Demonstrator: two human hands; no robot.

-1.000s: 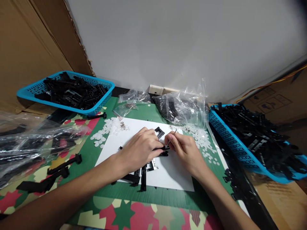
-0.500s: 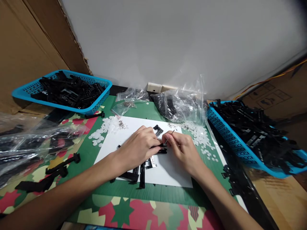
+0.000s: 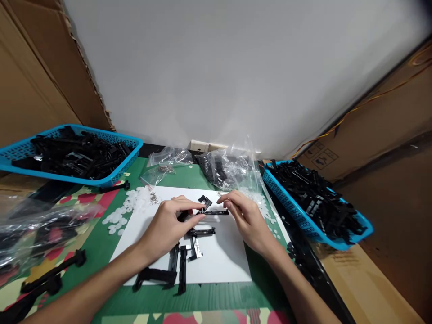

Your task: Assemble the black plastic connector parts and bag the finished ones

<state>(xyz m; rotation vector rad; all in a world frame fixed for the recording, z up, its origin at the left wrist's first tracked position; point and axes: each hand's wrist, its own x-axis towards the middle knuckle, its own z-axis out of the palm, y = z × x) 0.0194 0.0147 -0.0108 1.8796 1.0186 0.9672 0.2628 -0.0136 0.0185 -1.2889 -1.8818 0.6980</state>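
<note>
My left hand (image 3: 170, 225) grips a long, narrow black plastic part (image 3: 216, 213) near its left end, between thumb and fingers, over a white sheet (image 3: 229, 247). Close by the part's right end is my right hand (image 3: 245, 216), its thumb and fingertips pinched together. Whatever they hold is too small to make out. Just behind the gripped part lies another black plastic part (image 3: 204, 201). More black parts (image 3: 182, 270) rest on the sheet nearer to me, along with a shiny piece (image 3: 195, 248).
Blue baskets full of black parts stand at left (image 3: 101, 182) and right (image 3: 286, 198). White discs (image 3: 116, 218) lie beside the sheet, with small metal pieces (image 3: 154, 198). Clear plastic bags (image 3: 232, 168) sit against the wall. Loose black parts (image 3: 50, 274) lie at left.
The view has tilted up and turned right. My right hand has drawn away from my left, and the thin metal item seen in its fingers no longer shows. The gripped part is more exposed.
</note>
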